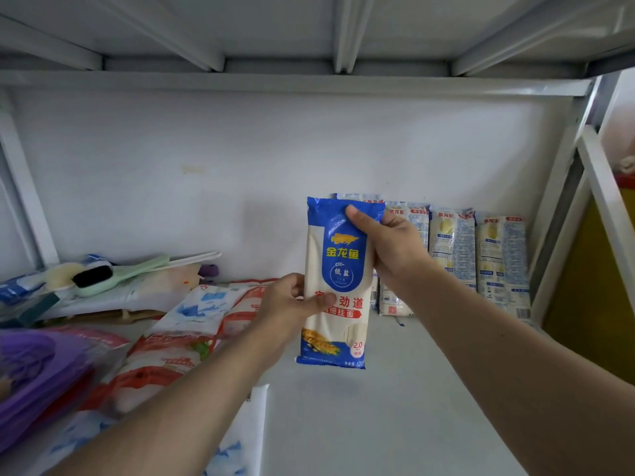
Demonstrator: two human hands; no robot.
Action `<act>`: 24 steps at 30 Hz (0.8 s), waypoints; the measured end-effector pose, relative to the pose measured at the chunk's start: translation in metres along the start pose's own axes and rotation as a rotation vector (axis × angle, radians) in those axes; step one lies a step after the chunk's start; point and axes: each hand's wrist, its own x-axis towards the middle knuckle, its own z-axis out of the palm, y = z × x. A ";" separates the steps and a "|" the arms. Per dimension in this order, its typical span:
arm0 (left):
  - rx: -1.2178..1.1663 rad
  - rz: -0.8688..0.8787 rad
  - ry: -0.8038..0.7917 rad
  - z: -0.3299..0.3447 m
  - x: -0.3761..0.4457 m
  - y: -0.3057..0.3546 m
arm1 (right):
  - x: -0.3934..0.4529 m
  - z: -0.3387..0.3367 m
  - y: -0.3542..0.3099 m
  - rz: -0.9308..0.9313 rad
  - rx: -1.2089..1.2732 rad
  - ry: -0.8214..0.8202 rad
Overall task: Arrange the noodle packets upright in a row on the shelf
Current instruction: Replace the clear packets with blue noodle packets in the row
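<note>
White metal shelf [395, 407], white back wall; largest free area is front-centre to front-right of the shelf board.

Left half of the shelf: loose pile of flat red-and-white and blue-and-white plastic food bags [178, 338], lying down, unsorted, print too blurred to read. Purple plastic item [37, 369] at the front-left edge. Pale green long-handled brush with black bristles [103, 274] on top of the clutter at the back-left, just resting there.

Back-right corner: row of cream-and-blue noodle packets [477, 255] standing upright, leaning on the back wall, touching side by side. Backs face out, so mostly fine print and a barcode; brand 金龙鱼 shows at their tops. Leaning on the wall is likely what keeps them from tipping.

Held noodle packet, blue-and-cream plastic [338, 283]: upright, in the air over the shelf centre, in front of the row's left end. Front reads 金龙鱼, 低盐, 劲道, 细挂面, "2.0", "500" by the bottom edge; other characters are covered by the thumb.

Right hand [388, 245]: fingers wrapped round the packet's upper right side, thumb across the blue top panel. Left hand [292, 304]: grips the middle of the left edge, thumb pressed on the front. Two-handed hold probably to keep the long packet vertical for setting down at the left end of the row.
</note>
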 end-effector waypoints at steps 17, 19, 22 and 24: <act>-0.196 0.179 0.104 -0.003 0.021 0.077 | 0.008 -0.002 0.009 0.012 0.000 -0.004; -0.211 0.185 0.182 0.002 0.020 0.077 | 0.009 -0.002 0.009 0.034 0.005 -0.006; -0.207 0.183 0.232 0.005 0.019 0.075 | 0.010 -0.002 0.010 0.050 0.022 -0.002; -0.190 0.195 0.248 0.005 0.019 0.075 | 0.010 -0.003 0.010 0.044 0.022 -0.006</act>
